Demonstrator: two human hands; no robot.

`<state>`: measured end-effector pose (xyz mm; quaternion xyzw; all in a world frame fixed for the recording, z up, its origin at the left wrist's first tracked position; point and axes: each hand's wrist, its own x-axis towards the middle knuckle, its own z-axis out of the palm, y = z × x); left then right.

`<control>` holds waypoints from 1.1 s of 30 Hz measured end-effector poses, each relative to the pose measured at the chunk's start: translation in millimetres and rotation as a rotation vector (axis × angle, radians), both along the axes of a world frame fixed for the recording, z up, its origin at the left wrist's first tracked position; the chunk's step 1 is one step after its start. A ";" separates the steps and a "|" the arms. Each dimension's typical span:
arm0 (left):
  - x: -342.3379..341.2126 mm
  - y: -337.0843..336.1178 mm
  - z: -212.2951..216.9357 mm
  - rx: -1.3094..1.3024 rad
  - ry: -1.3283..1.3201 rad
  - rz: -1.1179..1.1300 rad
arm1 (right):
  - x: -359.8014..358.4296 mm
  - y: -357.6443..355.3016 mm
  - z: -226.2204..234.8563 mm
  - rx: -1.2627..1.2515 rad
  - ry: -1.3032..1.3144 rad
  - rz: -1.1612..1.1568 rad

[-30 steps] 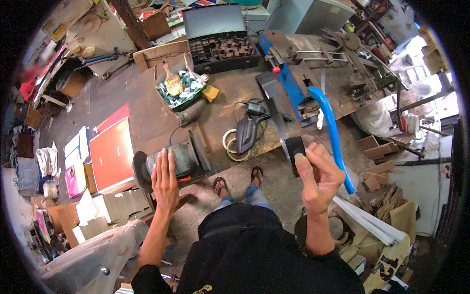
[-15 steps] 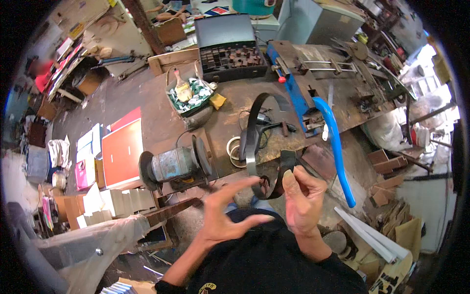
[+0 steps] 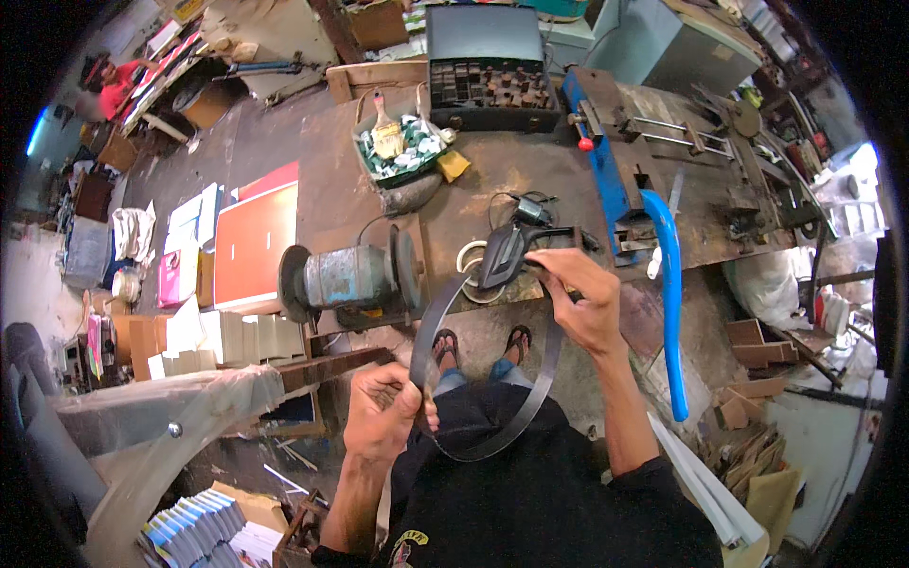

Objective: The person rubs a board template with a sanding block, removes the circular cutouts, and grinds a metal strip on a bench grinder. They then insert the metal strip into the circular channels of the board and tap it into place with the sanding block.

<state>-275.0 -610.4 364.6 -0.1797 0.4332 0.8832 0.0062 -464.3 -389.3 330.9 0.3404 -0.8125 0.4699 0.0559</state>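
Note:
A long, thin dark metal strip (image 3: 432,331) is bent into a wide loop in front of my body, over the near edge of the bench. My left hand (image 3: 381,409) is closed round its left side, thumb pressed against the band. My right hand (image 3: 582,295) pinches the strip higher up at the right, fingertips close to the bench edge. Just beyond the loop lies a black handled tool (image 3: 504,260), which partly covers a pale ring-shaped roll (image 3: 471,254). The strip's end at my right fingers is partly hidden.
A bench grinder (image 3: 343,279) stands left of the loop. At the right is a blue-framed machine (image 3: 595,156) with a curved blue handle (image 3: 670,312). Behind are an open black case (image 3: 488,118) and a green basket (image 3: 417,175) with a brush. Red sheets (image 3: 256,241) lie left.
My left hand, open and apart before, has closed on the strip. The loop has swung down toward my body and widened. My right hand has moved up, and the view has shifted.

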 end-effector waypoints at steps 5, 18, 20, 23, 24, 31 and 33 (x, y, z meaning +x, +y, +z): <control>22.8 -7.1 -28.2 0.148 0.121 0.136 | 5.3 -26.5 -13.2 0.012 0.001 0.032; 73.0 -52.9 -134.9 0.711 0.145 0.372 | 19.8 -85.0 -70.7 0.236 -0.067 0.160; 76.5 -66.2 -146.7 0.769 0.175 0.349 | 21.8 -90.6 -78.8 0.226 -0.080 0.179; 79.6 -82.7 -160.4 0.720 0.132 0.352 | 26.0 -97.5 -81.1 0.225 -0.093 0.208; 79.5 -86.2 -163.9 0.758 0.155 0.337 | 27.2 -99.9 -80.8 0.234 -0.091 0.218; 77.3 -92.8 -170.0 0.803 0.171 0.290 | 28.8 -108.7 -87.7 0.233 -0.099 0.228; 77.2 -94.3 -171.2 0.783 0.144 0.296 | 28.1 -109.2 -88.0 0.216 -0.094 0.238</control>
